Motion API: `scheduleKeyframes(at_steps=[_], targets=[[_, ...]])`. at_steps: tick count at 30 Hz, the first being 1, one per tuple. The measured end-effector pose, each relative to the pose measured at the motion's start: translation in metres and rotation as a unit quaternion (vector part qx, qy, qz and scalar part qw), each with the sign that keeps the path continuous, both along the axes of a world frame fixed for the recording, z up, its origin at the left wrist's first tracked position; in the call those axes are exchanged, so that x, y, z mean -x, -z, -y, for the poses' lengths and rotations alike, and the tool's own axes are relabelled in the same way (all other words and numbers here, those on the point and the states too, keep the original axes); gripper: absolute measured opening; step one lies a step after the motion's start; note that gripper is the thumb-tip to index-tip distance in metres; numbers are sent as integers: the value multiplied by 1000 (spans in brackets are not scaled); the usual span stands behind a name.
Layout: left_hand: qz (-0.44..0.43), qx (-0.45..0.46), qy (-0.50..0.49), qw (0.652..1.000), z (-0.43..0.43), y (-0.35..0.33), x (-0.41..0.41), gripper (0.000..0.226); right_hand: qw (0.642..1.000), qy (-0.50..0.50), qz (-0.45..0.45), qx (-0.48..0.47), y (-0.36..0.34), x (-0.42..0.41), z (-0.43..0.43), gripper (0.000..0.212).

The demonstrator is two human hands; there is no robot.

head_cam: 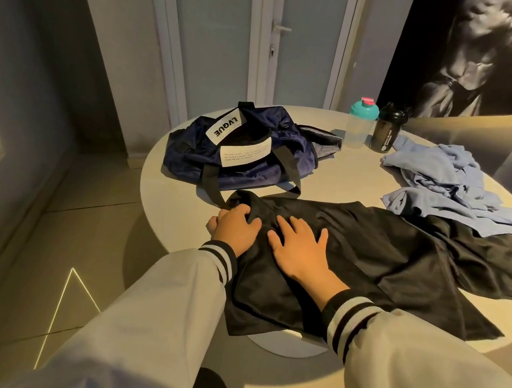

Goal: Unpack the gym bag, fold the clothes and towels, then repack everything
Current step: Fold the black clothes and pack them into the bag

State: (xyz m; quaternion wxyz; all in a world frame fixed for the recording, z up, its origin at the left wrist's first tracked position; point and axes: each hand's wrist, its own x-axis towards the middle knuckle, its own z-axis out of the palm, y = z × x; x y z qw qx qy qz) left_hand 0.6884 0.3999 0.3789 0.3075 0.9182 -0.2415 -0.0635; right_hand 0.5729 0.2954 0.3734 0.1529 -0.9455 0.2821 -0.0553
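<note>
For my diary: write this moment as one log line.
step: pressing black garment | left hand: on its edge | right hand: flat on it | bag: on table

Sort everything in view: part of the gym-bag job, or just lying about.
Job: navy gym bag; black garment, under left hand and right hand; crumpled light blue cloth; teal-lidded shaker and black shaker, probably unpacked.
Just there: door; wall poster.
</note>
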Motion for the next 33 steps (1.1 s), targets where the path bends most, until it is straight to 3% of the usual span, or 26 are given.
scheduleKeyframes(at_steps=[5,7,10,14,18,22,25,30,33], targets=[[-126,140,-44,981,-2,-1,-10,35,997,13,57,57,-4,-1,-1,60],[-141,177,-54,972,-5,-3,-12,36,993,3,90,78,-10,-6,-3,55],[-120,203,-45,971,-9,1,-9,37,997,-20,69,20,-7,-8,-7,45],[-54,181,9,982,-15,3,-5,55,999,-19,41,4,5,-7,-8,42],[-6,121,54,991,-14,8,-6,52,999,-30,34,21,4,-5,-8,48],[-26,106,43,993,-14,14,-7,52,999,-23,18,30,6,0,-1,48],[-34,102,51,993,-12,11,-6,59,998,2,32,57,1,-2,10,36],[-21,86,50,995,-10,9,-5,66,995,-17,84,53,-4,-7,-1,45],[-18,104,61,993,-14,9,-1,57,996,-11,71,50,10,-3,-10,45]])
